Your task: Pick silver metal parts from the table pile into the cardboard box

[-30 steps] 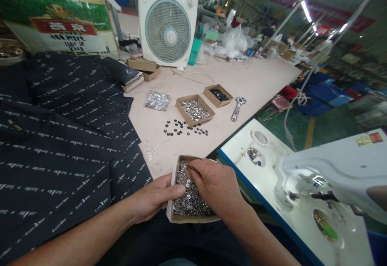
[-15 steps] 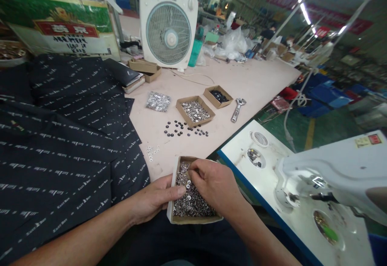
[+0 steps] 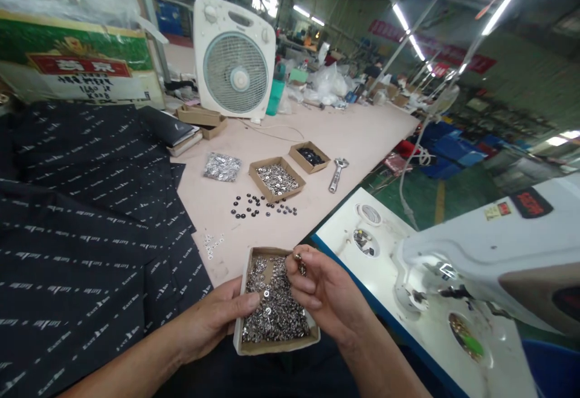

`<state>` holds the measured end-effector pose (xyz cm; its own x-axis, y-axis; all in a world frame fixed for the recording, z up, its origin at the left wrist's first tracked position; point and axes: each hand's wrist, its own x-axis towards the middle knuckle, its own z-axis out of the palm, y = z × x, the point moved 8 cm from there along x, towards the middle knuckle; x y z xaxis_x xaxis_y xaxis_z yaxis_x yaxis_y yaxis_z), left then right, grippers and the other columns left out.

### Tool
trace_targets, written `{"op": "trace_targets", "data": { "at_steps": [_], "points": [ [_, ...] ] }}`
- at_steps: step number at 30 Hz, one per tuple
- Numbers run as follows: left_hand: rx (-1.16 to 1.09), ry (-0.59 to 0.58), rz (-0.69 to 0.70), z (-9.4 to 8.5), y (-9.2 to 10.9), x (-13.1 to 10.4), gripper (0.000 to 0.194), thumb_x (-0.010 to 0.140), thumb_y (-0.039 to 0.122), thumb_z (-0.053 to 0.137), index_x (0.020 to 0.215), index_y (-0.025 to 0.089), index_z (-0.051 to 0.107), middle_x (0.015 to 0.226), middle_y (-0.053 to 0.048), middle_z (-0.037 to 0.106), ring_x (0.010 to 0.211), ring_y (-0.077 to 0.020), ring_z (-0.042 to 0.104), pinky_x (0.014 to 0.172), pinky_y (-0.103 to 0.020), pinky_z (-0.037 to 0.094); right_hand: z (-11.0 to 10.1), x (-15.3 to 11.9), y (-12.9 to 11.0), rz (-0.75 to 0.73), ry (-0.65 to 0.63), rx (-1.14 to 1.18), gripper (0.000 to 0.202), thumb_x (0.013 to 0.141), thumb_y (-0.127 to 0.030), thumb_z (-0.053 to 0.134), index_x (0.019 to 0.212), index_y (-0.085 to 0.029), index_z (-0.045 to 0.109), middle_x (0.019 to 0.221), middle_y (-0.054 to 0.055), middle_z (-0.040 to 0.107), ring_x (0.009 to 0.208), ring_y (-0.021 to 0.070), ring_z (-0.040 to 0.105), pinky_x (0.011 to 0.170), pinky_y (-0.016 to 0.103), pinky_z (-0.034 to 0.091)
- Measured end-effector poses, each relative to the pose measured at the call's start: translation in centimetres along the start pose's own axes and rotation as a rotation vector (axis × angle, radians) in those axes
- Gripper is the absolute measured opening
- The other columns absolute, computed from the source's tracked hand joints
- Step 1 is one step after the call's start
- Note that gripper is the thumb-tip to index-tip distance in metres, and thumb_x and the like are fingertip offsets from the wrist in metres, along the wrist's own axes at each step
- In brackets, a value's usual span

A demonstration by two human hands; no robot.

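My left hand grips the left side of an open cardboard box, its thumb over the rim. Inside lies a heap of small silvery metal snap fasteners, with some bare cardboard showing near the far end. Over the box's right edge, my right hand is turned partly palm-up. Its curled fingers and thumb hold a few metal snap fasteners. On the table beyond are scattered black snap caps and a small group of silvery pieces.
A box of silvery pieces, a box of black pieces, a filled plastic bag and an adjustable wrench lie farther back. Dark printed fabric covers the left. A white machine stands right; a fan stands behind.
My right hand has lifted from the heap to the box's right edge and turned its palm up, with snap fasteners now visible in its fingers. The view has shifted slightly.
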<state>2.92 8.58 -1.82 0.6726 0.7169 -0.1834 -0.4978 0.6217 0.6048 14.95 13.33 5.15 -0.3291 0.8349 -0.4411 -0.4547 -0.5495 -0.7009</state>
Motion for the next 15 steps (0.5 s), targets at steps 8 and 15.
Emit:
{"op": "trace_targets", "data": {
  "at_steps": [8,15],
  "points": [
    [0.016,0.053,-0.012,-0.5,-0.2,-0.2,0.064,0.087,0.045,0.078,0.142,0.015,0.061,0.138,-0.02,0.071,0.126,-0.0379,0.067,0.112,-0.054,0.048,-0.1,1.0,-0.1,-0.004,0.049,0.29,0.009,0.084,-0.02,0.071,0.09,-0.015,0.067,0.082,0.002,0.064,0.054,0.0055,0.044,0.039,0.012,0.029],
    [-0.031,-0.012,-0.015,0.7,0.2,0.2,0.061,0.089,0.046,0.075,0.143,0.019,0.064,0.138,-0.018,0.072,0.134,-0.0404,0.063,0.119,-0.057,0.041,-1.2,3.2,-3.2,-0.143,0.124,0.305,0.013,0.09,-0.028,0.072,0.094,-0.017,0.068,0.082,0.001,0.063,0.06,0.0078,0.054,0.047,0.015,0.04]
  ]
}}
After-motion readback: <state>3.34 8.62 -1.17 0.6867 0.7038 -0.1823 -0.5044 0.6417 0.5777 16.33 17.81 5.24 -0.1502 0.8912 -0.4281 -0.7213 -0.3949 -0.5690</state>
